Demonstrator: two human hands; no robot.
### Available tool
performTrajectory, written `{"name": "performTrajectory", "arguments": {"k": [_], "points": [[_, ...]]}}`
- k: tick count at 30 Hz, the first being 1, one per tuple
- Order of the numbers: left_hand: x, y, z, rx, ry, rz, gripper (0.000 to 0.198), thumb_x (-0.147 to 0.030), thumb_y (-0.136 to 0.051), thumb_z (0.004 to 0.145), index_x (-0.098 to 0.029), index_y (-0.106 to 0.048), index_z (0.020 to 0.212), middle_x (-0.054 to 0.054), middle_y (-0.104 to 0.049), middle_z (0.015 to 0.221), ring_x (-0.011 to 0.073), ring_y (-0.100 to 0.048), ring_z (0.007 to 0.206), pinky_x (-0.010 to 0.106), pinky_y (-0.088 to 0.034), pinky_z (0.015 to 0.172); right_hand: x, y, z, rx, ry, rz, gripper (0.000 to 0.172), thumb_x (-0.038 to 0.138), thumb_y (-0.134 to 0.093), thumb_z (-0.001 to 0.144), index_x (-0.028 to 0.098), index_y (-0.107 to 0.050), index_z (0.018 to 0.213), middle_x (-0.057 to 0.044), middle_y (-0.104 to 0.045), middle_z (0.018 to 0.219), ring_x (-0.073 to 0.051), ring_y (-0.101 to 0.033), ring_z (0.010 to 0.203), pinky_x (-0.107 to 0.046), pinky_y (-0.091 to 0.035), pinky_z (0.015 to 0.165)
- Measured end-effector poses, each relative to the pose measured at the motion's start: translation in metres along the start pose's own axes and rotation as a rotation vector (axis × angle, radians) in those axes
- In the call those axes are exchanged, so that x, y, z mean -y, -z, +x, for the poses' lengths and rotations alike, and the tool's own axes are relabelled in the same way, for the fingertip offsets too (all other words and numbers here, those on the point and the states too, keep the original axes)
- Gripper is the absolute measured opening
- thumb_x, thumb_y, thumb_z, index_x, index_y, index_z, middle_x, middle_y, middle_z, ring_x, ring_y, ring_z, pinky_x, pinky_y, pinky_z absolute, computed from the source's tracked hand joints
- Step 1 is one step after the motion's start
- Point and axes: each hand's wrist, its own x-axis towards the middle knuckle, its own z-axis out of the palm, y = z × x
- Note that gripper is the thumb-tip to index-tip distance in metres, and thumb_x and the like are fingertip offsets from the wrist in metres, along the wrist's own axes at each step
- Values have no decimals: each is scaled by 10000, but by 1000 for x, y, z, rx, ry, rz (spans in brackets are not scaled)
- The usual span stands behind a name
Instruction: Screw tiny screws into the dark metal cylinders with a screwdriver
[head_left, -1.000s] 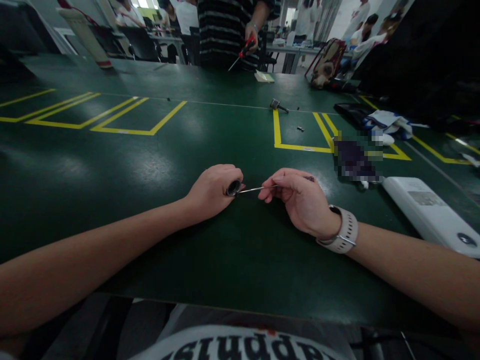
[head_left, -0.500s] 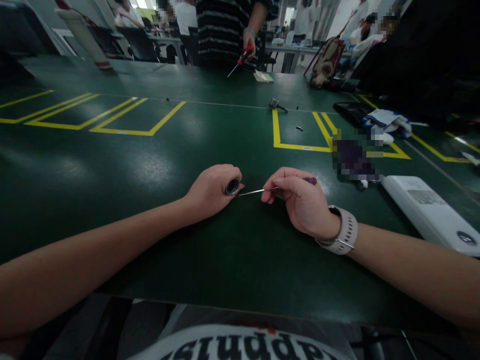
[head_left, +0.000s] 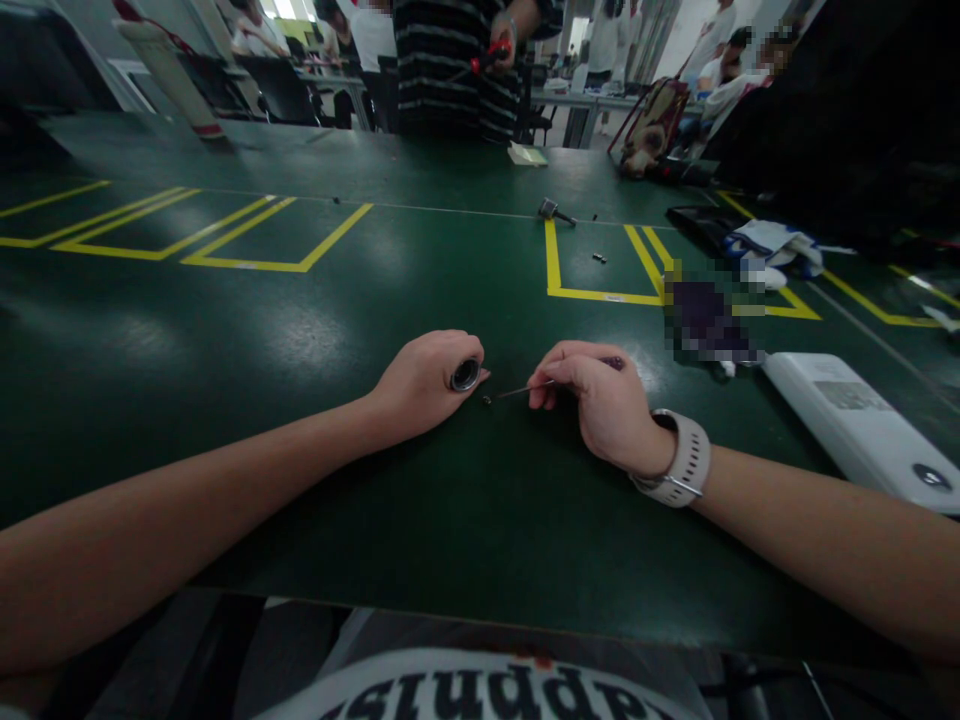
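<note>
Take bearings from tiny part (head_left: 487, 400), between the hands, just below left fingertips; looks to lie on table (head_left: 375, 540) (too small to identify for certain). See left hand (head_left: 427, 380) between nine and ten, curled snugly round tube (head_left: 465, 375). Note round, dark mouth of tube, facing the head camera; cannot see the rest, hidden inside the fist. See right hand (head_left: 600, 400) at three, holding driver (head_left: 517, 391) in a narrow pinch of thumb and fingers. Note purplish handle lying back along the hand, thin shaft pointing toward nine, tip just beside tiny part, apart from tube. Note pale watch (head_left: 679, 460) on right wrist.

Find stemmed metal piece (head_left: 555, 211) at one, well off, by a corner of yellow tape (head_left: 607, 297). Spot small bits (head_left: 600, 258) between one and two, inside that tape outline. Pick out blurred purple item (head_left: 709, 315) between two and three, cloth (head_left: 776, 243) at two, white slab (head_left: 862, 425) at three, beyond right hand. Glimpse, at twelve across table, person in striped top (head_left: 450, 85), gripping red tool (head_left: 491, 57); pad (head_left: 528, 154) near.
</note>
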Motion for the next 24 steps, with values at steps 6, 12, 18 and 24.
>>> {"name": "performTrajectory", "arguments": {"k": [6, 12, 18, 24], "points": [[2, -1, 0, -7, -17, -7, 147, -237, -588, 816, -159, -521, 712, -8, -538, 683, 128, -505, 622, 253, -373, 580, 5, -2, -1, 3, 2, -76, 224, 141, -491, 744, 169, -637, 577, 3, -607, 533, -126, -566, 531, -263, -419, 520], [2, -2, -1, -16, -54, -43, 150, -241, -591, 811, -161, -515, 709, -17, -529, 674, 118, -498, 605, 244, -370, 572, 17, -8, -8, 34, 100, -268, 218, 144, -473, 730, 175, -601, 557, 1, -573, 531, -130, -534, 545, -267, -405, 533], [-1, 1, -2, 26, -109, -65, 141, -245, -558, 823, -164, -511, 717, -10, -543, 684, 115, -506, 607, 241, -371, 581, 20, -10, -11, 49, 160, -363, 223, 129, -458, 736, 180, -565, 546, 5, -553, 538, -129, -516, 545, -266, -379, 522], [-3, 3, -2, 59, -132, -87, 147, -255, -547, 827, -165, -518, 715, -7, -556, 689, 113, -513, 612, 237, -378, 584, 20, -9, -11, -11, 209, -336, 233, 125, -455, 753, 193, -546, 549, 14, -529, 537, -129, -499, 529, -276, -373, 515]]}}
